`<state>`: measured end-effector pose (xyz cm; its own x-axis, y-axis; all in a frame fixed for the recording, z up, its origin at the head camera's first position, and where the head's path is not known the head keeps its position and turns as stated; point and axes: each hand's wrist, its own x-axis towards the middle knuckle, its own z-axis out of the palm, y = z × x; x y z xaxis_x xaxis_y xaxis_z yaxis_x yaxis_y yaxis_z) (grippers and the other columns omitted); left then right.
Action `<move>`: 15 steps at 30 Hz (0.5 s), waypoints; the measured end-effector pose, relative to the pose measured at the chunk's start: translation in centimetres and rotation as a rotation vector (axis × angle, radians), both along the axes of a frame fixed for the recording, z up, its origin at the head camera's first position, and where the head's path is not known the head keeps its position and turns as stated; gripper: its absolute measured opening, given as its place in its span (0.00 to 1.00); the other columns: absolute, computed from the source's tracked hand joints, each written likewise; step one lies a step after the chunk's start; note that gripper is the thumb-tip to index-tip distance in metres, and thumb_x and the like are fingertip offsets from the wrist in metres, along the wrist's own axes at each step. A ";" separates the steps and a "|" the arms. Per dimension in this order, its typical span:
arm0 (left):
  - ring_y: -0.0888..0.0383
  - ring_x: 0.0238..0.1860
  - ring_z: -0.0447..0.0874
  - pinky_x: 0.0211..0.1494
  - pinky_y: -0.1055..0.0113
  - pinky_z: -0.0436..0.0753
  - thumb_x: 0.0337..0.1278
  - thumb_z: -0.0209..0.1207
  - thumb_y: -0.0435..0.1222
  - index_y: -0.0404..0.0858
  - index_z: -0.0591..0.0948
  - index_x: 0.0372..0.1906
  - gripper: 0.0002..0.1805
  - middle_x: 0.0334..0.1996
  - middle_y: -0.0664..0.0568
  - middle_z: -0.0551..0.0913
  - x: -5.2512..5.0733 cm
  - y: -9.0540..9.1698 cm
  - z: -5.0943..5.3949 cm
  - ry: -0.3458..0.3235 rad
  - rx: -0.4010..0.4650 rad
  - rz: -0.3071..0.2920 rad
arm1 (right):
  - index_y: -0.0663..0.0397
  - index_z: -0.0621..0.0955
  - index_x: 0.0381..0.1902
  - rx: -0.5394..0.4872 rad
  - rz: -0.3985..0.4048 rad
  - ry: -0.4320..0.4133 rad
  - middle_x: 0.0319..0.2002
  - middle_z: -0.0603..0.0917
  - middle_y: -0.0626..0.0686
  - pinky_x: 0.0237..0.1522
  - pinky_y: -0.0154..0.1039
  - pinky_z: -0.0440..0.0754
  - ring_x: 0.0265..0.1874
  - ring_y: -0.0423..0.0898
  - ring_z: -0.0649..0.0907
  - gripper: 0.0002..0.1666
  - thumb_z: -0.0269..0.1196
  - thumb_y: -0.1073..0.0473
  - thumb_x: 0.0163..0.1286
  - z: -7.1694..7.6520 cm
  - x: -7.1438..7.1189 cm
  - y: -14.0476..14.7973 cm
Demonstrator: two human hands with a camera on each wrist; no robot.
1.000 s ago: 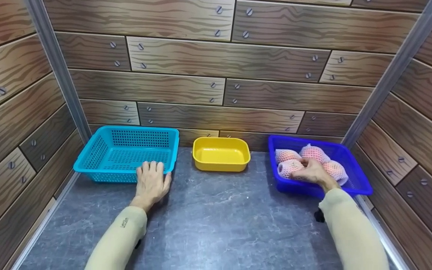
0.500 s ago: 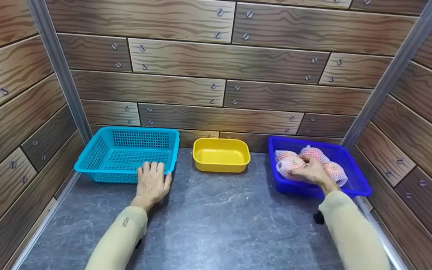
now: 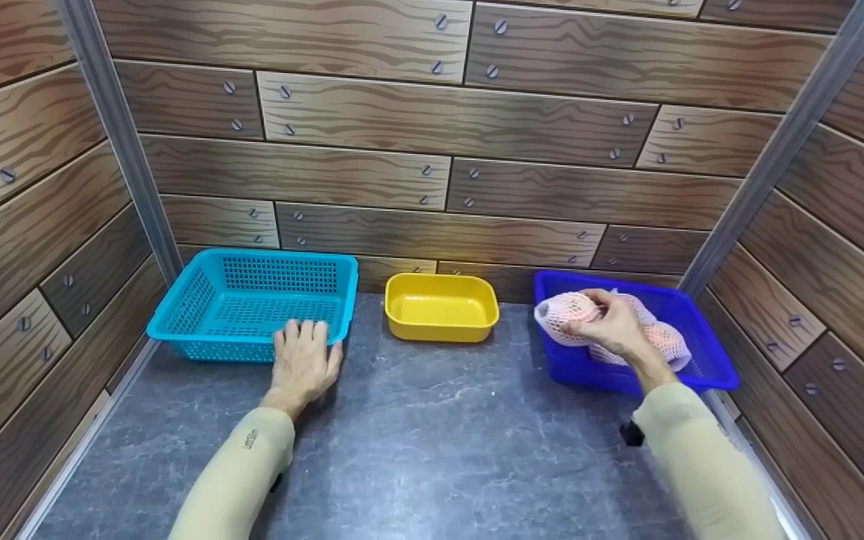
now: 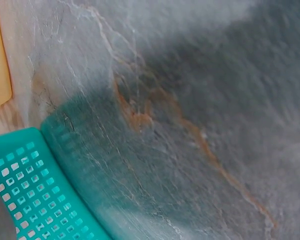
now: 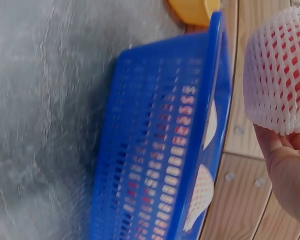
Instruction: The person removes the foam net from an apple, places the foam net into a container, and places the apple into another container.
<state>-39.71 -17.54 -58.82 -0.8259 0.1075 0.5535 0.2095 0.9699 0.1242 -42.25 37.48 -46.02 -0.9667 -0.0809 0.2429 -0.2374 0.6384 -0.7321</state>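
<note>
My right hand [image 3: 616,326] grips a red fruit in a white foam net [image 3: 568,319], raised at the left end of the blue basket [image 3: 717,367]. The right wrist view shows that netted fruit [image 5: 280,75] closely, with fingers and thumb at its lower end. Other netted fruits [image 3: 668,345] lie in the blue basket, partly hidden behind the hand. My left hand [image 3: 302,367] rests on the front rim of the teal basket [image 3: 169,315], its fingers laid over the edge. The left wrist view shows the teal basket's side [image 4: 35,190] but not the hand.
A yellow tub [image 3: 443,330] stands between the two baskets near the back wall. All three containers sit on a grey marbled tabletop [image 3: 424,442]. Wood-patterned panels [image 3: 372,180] enclose the back and both sides, with metal posts [image 3: 766,157] at the corners.
My right hand has lifted the netted fruit up from among the others and slightly left. The left hand stays on the teal basket's rim.
</note>
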 end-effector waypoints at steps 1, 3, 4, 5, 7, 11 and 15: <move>0.36 0.54 0.73 0.58 0.40 0.69 0.84 0.54 0.52 0.37 0.76 0.50 0.20 0.46 0.39 0.80 0.0 0.0 0.0 0.003 0.000 -0.002 | 0.70 0.81 0.70 -0.009 0.008 0.003 0.62 0.87 0.71 0.50 0.22 0.79 0.48 0.38 0.82 0.43 0.83 0.61 0.59 0.0 0.2 -0.4; 0.35 0.54 0.73 0.58 0.40 0.69 0.83 0.54 0.52 0.37 0.76 0.50 0.20 0.45 0.39 0.80 0.0 0.0 -0.1 0.007 0.002 -0.005 | 0.70 0.82 0.69 -0.030 0.020 0.010 0.60 0.87 0.71 0.51 0.23 0.78 0.48 0.37 0.82 0.42 0.83 0.63 0.58 -0.2 0.4 -1.2; 0.35 0.54 0.73 0.57 0.40 0.69 0.83 0.54 0.52 0.37 0.76 0.50 0.20 0.45 0.39 0.80 0.0 0.0 -0.1 0.008 0.002 -0.005 | 0.70 0.82 0.69 -0.041 0.026 0.017 0.60 0.87 0.71 0.51 0.23 0.78 0.48 0.36 0.82 0.42 0.83 0.63 0.57 -0.4 0.6 -1.6; 0.35 0.54 0.73 0.58 0.40 0.69 0.83 0.54 0.52 0.37 0.76 0.50 0.20 0.46 0.38 0.80 0.0 0.0 0.0 0.002 0.002 -0.006 | 0.71 0.82 0.68 -0.056 0.038 0.023 0.59 0.87 0.71 0.52 0.23 0.78 0.48 0.36 0.82 0.42 0.83 0.64 0.57 -0.6 0.8 -2.1; 0.35 0.55 0.74 0.59 0.40 0.69 0.84 0.54 0.52 0.37 0.76 0.51 0.20 0.46 0.38 0.80 0.0 0.0 0.0 -0.008 0.001 -0.003 | 0.72 0.82 0.67 -0.086 0.056 0.043 0.58 0.88 0.71 0.54 0.23 0.78 0.48 0.36 0.82 0.42 0.84 0.65 0.55 -1.0 1.0 -3.0; 0.35 0.56 0.74 0.60 0.39 0.69 0.85 0.53 0.52 0.38 0.76 0.51 0.19 0.48 0.38 0.81 0.1 0.0 0.2 -0.039 -0.003 0.009 | 0.74 0.84 0.64 -0.134 0.114 0.077 0.57 0.88 0.71 0.56 0.25 0.77 0.49 0.35 0.81 0.43 0.85 0.66 0.50 -2.4 1.5 -5.1; 0.35 0.57 0.74 0.60 0.39 0.69 0.86 0.52 0.52 0.38 0.76 0.51 0.19 0.48 0.38 0.81 0.2 0.0 0.2 -0.056 -0.009 0.011 | 0.74 0.84 0.63 -0.144 0.164 0.068 0.54 0.89 0.71 0.57 0.28 0.79 0.49 0.38 0.83 0.43 0.86 0.67 0.47 -4.2 2.1 -7.2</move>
<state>-39.53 -17.55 -58.62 -0.8567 0.1028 0.5056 0.1918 0.9732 0.1271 -40.17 30.32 -50.25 -0.9242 -0.1957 0.3279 -0.3818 0.4771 -0.7916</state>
